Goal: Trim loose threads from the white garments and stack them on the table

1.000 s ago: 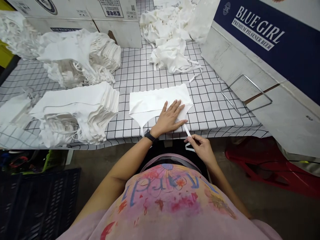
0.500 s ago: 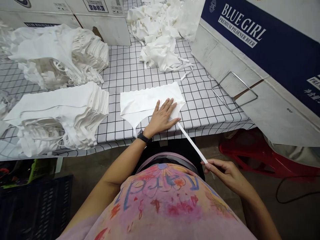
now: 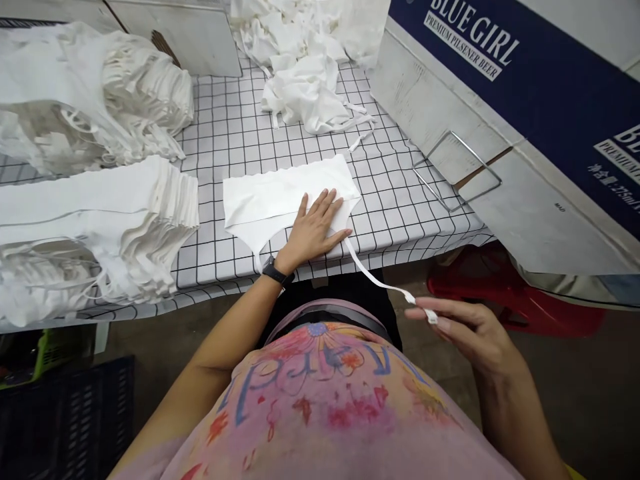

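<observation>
A white strappy garment (image 3: 280, 190), like a camisole top, lies flat near the table's front edge. My left hand (image 3: 316, 228) presses on its right half, palm down with fingers spread. From beside my left thumb a thin white strap (image 3: 367, 272) hangs in a slack curve over the edge. Off the table, my right hand (image 3: 463, 327) has the strap's end between thumb and fingers, with a small white tip showing. To the left rises a neat stack of similar white garments (image 3: 175, 200).
A second garment pile (image 3: 145, 80) sits behind the stack. Loose white garments (image 3: 305, 93) lie at the back of the checked tablecloth (image 3: 215, 140). A beer carton (image 3: 430, 100) with a wire frame (image 3: 493, 175) stands right, above a red stool (image 3: 520, 300). Dark crate (image 3: 65, 413) lower left.
The strap was taut and straight and now sags. My right hand has moved a little right and up, its fingers looser. My left hand stays on the garment while the view shifts.
</observation>
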Tool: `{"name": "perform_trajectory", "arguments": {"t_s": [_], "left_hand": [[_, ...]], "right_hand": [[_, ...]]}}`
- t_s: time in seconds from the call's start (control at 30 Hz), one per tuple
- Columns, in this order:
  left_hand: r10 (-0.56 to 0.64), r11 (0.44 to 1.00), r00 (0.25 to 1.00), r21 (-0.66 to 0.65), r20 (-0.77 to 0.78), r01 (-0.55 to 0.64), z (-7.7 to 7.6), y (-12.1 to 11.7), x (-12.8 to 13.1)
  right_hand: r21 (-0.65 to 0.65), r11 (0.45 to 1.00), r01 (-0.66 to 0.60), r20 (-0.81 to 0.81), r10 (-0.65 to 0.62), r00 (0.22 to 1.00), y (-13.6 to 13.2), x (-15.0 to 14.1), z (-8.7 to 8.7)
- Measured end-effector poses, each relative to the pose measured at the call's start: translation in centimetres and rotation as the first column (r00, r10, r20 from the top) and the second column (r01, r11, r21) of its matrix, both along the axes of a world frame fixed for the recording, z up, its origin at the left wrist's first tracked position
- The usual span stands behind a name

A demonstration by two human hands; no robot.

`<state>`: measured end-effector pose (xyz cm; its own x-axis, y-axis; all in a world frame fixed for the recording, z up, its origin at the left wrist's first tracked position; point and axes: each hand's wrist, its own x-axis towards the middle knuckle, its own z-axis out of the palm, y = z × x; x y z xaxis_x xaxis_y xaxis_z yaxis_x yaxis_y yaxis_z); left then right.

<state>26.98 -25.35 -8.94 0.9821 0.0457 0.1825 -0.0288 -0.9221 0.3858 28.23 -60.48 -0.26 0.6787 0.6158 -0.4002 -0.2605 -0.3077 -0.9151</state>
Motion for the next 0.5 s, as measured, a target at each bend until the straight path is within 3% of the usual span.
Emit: {"name": "perform_trajectory", "arguments": {"t_s": [0.3, 0.4, 0.5], "left_hand": [[-0.006, 1.000, 1.000, -0.026, -0.005, 0.006, 0.4, -0.2, -0.1], [0.001, 0.994, 1.000, -0.109, 0.018, 0.001, 1.5, 0.0, -0.5], [0.098, 0.970, 0.990, -0.230, 0.100, -0.073, 2.5, 1.1, -1.2]], "right_hand": [[0.068, 0.964, 0.258, 0.063, -0.263, 0.963, 6.9, 2.3, -3.1], [0.084, 0.946, 0.314, 0.074, -0.320, 0.944, 8.3, 2.8, -3.7], [0.092, 0.940, 0.328, 0.181, -0.340, 0.923, 9.3, 3.0, -3.9]]}}
